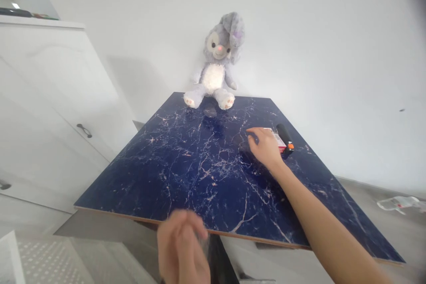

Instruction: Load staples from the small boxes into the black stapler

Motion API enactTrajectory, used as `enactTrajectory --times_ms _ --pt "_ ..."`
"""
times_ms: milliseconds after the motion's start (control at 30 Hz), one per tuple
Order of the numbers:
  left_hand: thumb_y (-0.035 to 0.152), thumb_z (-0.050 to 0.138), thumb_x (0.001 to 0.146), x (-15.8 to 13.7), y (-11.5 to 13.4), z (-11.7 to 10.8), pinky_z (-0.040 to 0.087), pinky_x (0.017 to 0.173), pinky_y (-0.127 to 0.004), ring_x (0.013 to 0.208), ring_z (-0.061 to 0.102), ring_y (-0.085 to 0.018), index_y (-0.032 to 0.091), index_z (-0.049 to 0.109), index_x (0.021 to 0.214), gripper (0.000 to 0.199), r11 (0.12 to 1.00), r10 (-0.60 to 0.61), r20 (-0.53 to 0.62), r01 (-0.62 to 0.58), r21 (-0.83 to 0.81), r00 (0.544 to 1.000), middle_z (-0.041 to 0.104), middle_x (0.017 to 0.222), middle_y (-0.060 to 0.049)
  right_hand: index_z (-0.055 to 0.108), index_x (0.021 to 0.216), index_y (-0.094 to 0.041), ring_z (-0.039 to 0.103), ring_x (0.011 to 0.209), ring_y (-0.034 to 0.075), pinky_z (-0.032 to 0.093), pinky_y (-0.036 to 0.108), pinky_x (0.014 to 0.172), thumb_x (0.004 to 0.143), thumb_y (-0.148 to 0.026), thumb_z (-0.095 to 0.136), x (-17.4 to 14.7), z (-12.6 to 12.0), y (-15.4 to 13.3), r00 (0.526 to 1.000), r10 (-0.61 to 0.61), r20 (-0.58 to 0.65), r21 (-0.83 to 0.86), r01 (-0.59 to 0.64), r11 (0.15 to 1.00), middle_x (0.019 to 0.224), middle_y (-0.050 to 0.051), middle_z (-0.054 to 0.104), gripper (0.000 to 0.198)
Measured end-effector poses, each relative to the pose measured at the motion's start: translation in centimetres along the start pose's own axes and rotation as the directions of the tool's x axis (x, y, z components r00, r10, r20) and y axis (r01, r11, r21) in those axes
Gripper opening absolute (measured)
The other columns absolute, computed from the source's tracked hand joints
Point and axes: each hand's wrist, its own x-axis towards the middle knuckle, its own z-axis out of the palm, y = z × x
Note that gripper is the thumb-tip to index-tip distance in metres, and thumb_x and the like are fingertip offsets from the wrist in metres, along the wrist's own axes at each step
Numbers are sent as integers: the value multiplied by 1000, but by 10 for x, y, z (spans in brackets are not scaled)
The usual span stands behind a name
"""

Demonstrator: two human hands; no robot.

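My right hand [264,145] is over the right part of the dark blue marbled tabletop [186,173]. Its index finger and thumb are apart, with nothing visible between them; the other fingers are mostly hidden. Right behind it, partly covered by the hand, is a small white and red box [278,140]; whether they touch I cannot tell. Beside the box lies a black object with an orange end [285,137]. My left hand [183,246], slightly blurred, is at the table's near edge, fingers curled in toward the thumb and no object showing in it.
A grey plush rabbit [214,64] sits at the table's far end against the white wall [326,44]. White cabinets [56,97] with dark handles stand on the left. On the floor at right lies a clear plastic item [397,204].
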Motion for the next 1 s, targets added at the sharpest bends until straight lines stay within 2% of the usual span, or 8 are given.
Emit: enactTrajectory --times_ms 100,233,333,400,467,633,800,1000 --pt "25 56 90 61 2 61 45 56 -25 59 52 -11 26 63 104 16 959 35 -39 -44 -281 999 59 75 1 65 119 -18 55 117 36 39 56 104 93 -32 48 4 -15 20 963 194 -186 -181 -228 957 121 16 66 35" --pt "23 53 91 138 -29 133 43 56 -22 57 52 -8 21 60 101 12 945 221 -19 -219 -243 975 59 79 1 54 136 -9 53 120 42 40 58 101 90 -48 49 3 -27 59 816 543 -198 -261 -578 773 130 25 59 61" --pt "27 51 94 189 -76 137 46 60 -23 60 56 -10 20 61 100 14 929 361 229 -370 -3 904 64 84 -2 54 135 -6 62 109 41 47 52 91 87 -57 49 3 -28 86 647 763 20 -241 -737 631 114 25 66 70" --pt "27 51 94 219 -105 119 48 67 -25 69 61 -13 20 64 99 16 840 374 438 -499 215 817 68 87 -4 61 127 -10 65 103 39 50 46 86 86 -59 49 4 -28 98 607 787 113 -232 -754 615 108 22 69 65" --pt "24 52 93 243 -127 98 48 73 -27 71 63 -15 21 67 100 17 709 311 574 -587 390 757 71 88 -4 65 122 -13 66 102 36 50 42 84 85 -58 49 4 -27 102 611 780 133 -216 -751 624 108 20 70 60" --pt "22 50 92 267 -150 81 48 77 -30 72 66 -18 22 64 114 26 569 139 549 -520 637 824 73 88 -4 67 120 -14 67 96 31 48 35 76 83 -53 53 5 -23 91 642 757 126 -132 -745 654 106 16 72 56" --pt "24 50 94 265 -147 78 48 76 -29 67 65 -17 22 62 121 30 571 44 705 -597 564 708 74 88 -3 69 115 -17 69 84 25 47 29 68 82 -52 57 12 -1 53 660 703 266 11 -731 682 98 10 75 49" --pt "26 48 95 263 -140 68 49 85 -31 79 67 -18 22 66 115 27 556 139 661 -610 564 738 74 102 -5 68 109 -17 70 93 28 48 30 72 78 -63 63 44 40 -30 758 501 417 -53 -530 846 103 13 74 55"
